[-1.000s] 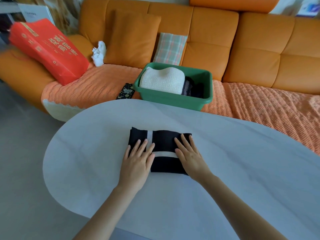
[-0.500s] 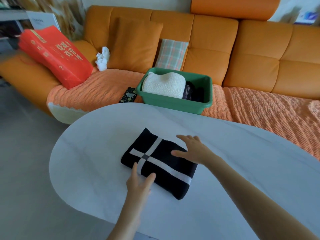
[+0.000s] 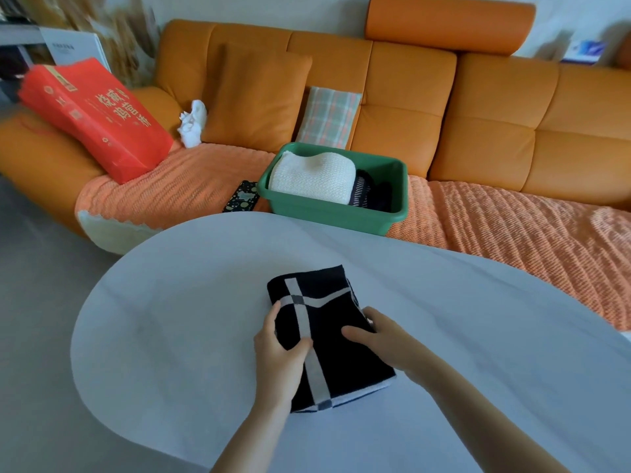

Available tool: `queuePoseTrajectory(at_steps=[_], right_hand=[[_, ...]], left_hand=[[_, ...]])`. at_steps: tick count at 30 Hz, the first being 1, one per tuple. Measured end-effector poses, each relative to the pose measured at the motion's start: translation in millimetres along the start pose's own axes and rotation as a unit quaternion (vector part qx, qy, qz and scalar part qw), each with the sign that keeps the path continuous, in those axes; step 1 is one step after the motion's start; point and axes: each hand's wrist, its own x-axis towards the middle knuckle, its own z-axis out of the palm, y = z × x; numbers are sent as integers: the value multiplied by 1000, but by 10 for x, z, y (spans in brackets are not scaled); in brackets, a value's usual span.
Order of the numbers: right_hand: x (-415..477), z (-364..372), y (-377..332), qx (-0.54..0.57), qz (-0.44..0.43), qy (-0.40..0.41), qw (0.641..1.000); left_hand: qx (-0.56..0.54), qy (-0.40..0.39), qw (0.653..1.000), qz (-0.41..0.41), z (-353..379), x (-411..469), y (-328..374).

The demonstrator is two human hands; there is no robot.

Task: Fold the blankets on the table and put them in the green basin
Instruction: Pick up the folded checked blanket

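One head-worn wide-angle view looks forward and down, close over the table [image 3: 170, 319], toward the sofa [image 3: 495, 107] beyond.

The bench [image 3: 170, 319] top looks smooth and matt. The black blanket [image 3: 327, 336] is soft woven cloth, the green basin [image 3: 327, 216] smooth plastic, the cream blanket [image 3: 310, 177] inside coarsely knitted, the sofa [image 3: 495, 131] leather-like.

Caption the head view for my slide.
Left hand and right hand grip a folded black blanket at the table, green basin beyond.

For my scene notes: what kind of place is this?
Probably a home living room: a long orange sofa, a white table before it, and a green basin on the seat.
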Motion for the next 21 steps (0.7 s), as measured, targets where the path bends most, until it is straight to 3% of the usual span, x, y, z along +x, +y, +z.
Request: queuePoseTrajectory(at_steps=[6,12,19,21], right_hand=[[218,-417,-339,-3,-54,171,984],[964,-1136,-811,3,-128,314,941],[2207,-1670,-837,-123,-108,397,903],[2527,-1697,-724,-137,-99,398,902]], left_hand=[[15,-44,992,120,425,594,613],[50,-74,965,248,1261,1662,1311],[134,-49,935,325,2112,2940,1393],[189,-47,931,310,2263,3207,1253]])
